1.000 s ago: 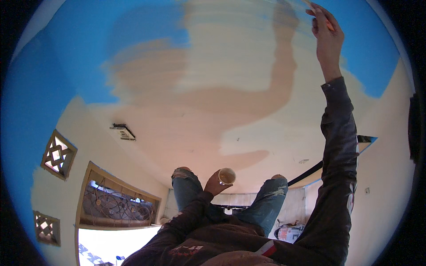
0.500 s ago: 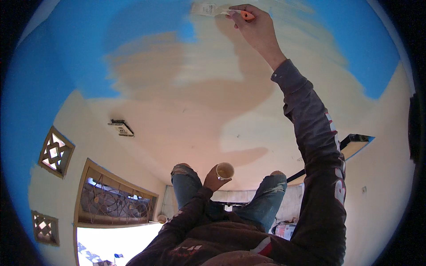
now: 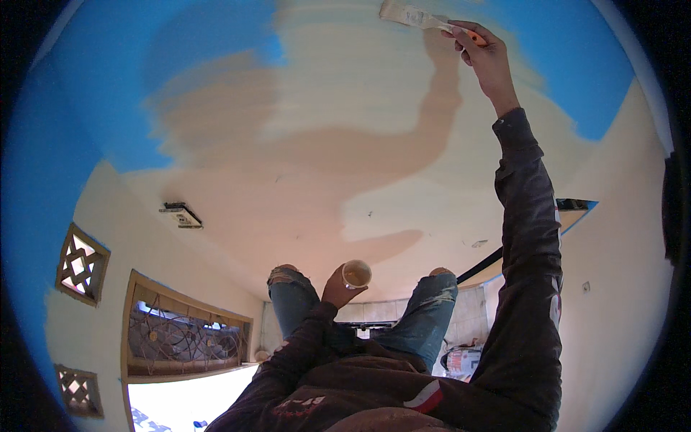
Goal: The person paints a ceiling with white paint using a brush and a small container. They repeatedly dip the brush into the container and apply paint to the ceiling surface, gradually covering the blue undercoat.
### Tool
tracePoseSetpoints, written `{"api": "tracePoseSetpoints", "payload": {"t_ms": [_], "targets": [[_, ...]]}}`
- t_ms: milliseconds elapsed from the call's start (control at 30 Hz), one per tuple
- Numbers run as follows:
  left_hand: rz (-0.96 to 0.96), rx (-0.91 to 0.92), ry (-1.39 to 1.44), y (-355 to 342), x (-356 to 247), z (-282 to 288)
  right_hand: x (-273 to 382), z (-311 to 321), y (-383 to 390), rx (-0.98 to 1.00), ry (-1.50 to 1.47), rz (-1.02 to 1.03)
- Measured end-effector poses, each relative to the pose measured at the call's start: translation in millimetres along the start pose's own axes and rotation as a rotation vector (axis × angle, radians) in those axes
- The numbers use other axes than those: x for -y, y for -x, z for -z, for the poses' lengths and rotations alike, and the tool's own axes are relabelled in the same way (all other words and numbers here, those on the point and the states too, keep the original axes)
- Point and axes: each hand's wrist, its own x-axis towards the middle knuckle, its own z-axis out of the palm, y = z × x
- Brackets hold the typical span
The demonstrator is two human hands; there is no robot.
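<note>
High at the upper right, my right hand (image 3: 488, 61) grips a flat paintbrush (image 3: 421, 17) by its orange-ended handle. The bristles point left and lie against or close to the wall (image 3: 324, 93); contact cannot be made out. Cream paint covers most of this wall, with streaky edges over blue patches (image 3: 209, 36). Low in the middle, my left hand (image 3: 338, 289) is wrapped round a small pale cup (image 3: 356, 274) held between my knees. Some light-coloured paint shows inside the cup.
A switch plate (image 3: 181, 215) is set in the wall at left. Lattice vents (image 3: 83, 264) and a window with a metal grille (image 3: 188, 327) are on the left side wall. At right is a dark-edged recess (image 3: 574, 205) with blue trim. My bent knees (image 3: 291, 288) face the wall.
My right hand has swept the paintbrush to the right and slightly down, and the arm's shadow has shifted with it. The left hand still holds the cup. The view has turned slightly.
</note>
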Motion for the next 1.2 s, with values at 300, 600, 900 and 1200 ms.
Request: {"api": "tracePoseSetpoints", "payload": {"t_ms": [300, 600, 900, 1200], "targets": [[0.023, -0.009, -0.054, 5.4, 0.3, 4.3, -36.6, 81.8, 8.5, -0.156, 0.183, -0.011], [0.02, 0.059, -0.043, 2.8, -6.4, 3.2, -29.1, 168.5, 42.8, -0.433, 0.295, 0.001], [-0.024, 0.084, -0.084, -2.9, 4.1, -4.8, -12.1, 67.2, 24.5, -0.123, 0.073, 0.072], [-0.005, 0.033, -0.146, 4.6, 15.4, -1.1, -7.5, -6.2, 0.6, -0.024, 0.017, 0.124]]}}
